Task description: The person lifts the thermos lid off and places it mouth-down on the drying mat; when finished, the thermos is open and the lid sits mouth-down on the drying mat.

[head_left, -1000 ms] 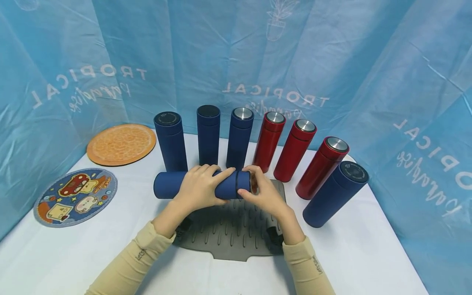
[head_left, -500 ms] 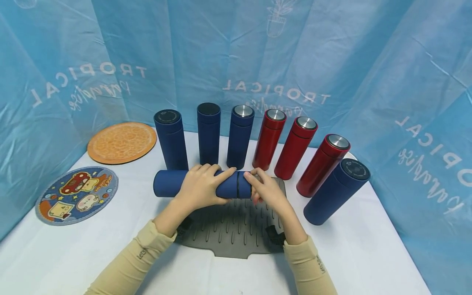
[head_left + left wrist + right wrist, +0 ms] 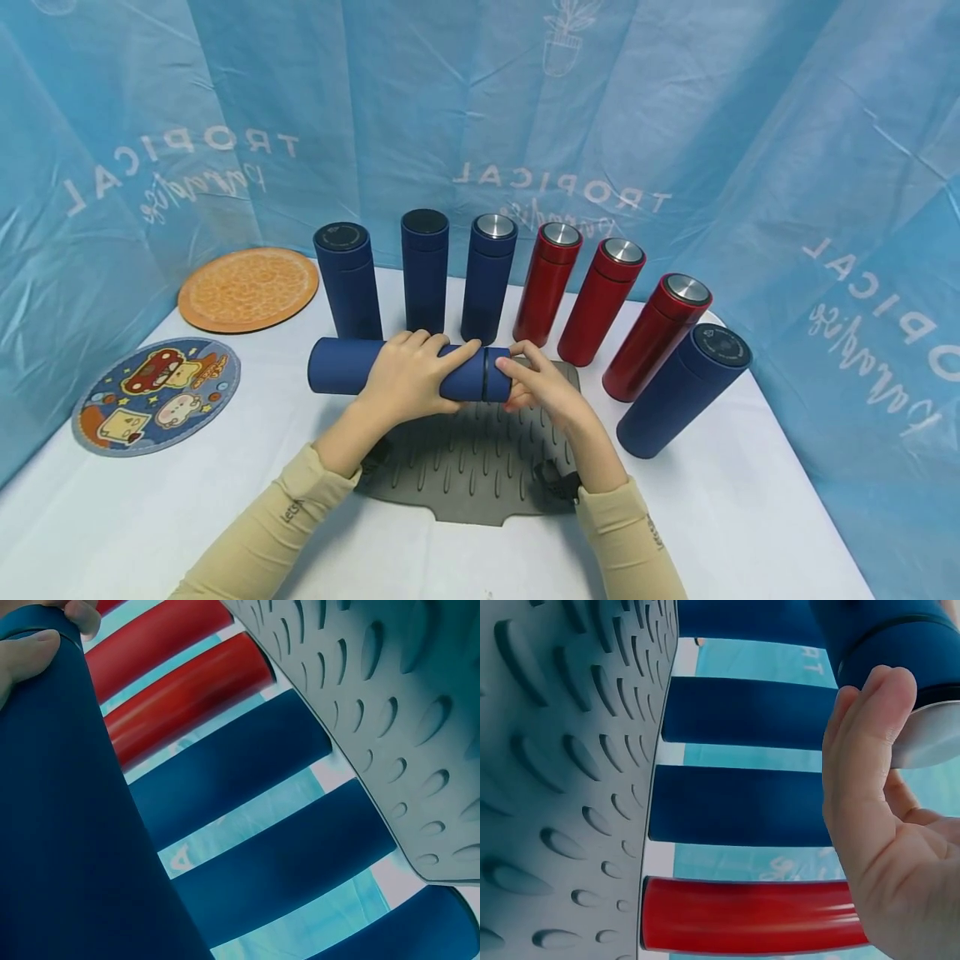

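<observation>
A dark blue thermos bottle [image 3: 337,365] lies level in both hands above a grey ribbed mat [image 3: 472,467]. The left hand [image 3: 405,379] grips its body from above. At the right end, the right hand [image 3: 551,387] holds the blue lid [image 3: 498,375], with curled fingers around it. A dark seam separates lid and body. In the right wrist view, the lid's round silver end [image 3: 930,735] shows beside the fingers [image 3: 870,742]. The left wrist view shows the bottle's blue side [image 3: 90,810] up close.
Behind the mat stand blue bottles [image 3: 423,275] and red bottles [image 3: 603,304], with another blue bottle [image 3: 678,396] at the right. An orange round mat [image 3: 247,290] and a cartoon-printed round mat [image 3: 157,396] lie at the left. Blue curtains [image 3: 450,100] surround the white table.
The right hand's thumb and fingers have shifted their hold around the lid. The bottle's left end has risen slightly; the left hand keeps its grip.
</observation>
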The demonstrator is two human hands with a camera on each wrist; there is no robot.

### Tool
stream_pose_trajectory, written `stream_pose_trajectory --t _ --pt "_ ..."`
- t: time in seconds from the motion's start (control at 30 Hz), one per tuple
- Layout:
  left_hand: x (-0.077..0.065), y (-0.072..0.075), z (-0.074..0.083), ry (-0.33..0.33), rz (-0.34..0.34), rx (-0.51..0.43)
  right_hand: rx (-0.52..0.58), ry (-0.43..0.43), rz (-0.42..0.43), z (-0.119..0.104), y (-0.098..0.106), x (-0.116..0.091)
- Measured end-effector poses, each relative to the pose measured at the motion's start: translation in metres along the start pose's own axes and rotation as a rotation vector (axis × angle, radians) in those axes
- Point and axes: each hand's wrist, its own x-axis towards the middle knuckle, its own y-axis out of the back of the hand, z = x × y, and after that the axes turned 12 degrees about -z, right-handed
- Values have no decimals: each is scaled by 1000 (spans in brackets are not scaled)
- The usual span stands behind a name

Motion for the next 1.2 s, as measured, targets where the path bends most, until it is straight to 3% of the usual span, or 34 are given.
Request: stream_pose_trajectory --t 0.57,0.73,1.0,1.2 --pt "-1 1 -2 14 -39 -31 -107 163 -84 1 5 -5" --pt "-1 1 -2 17 -29 -49 -125 120 -86 -1 5 -7" --pt "-1 -1 0 6 -3 -75 -149 -23 -22 -4 5 -6" --pt "-2 -3 0 -3 -1 -59 -177 -42 -35 -3 3 -4"
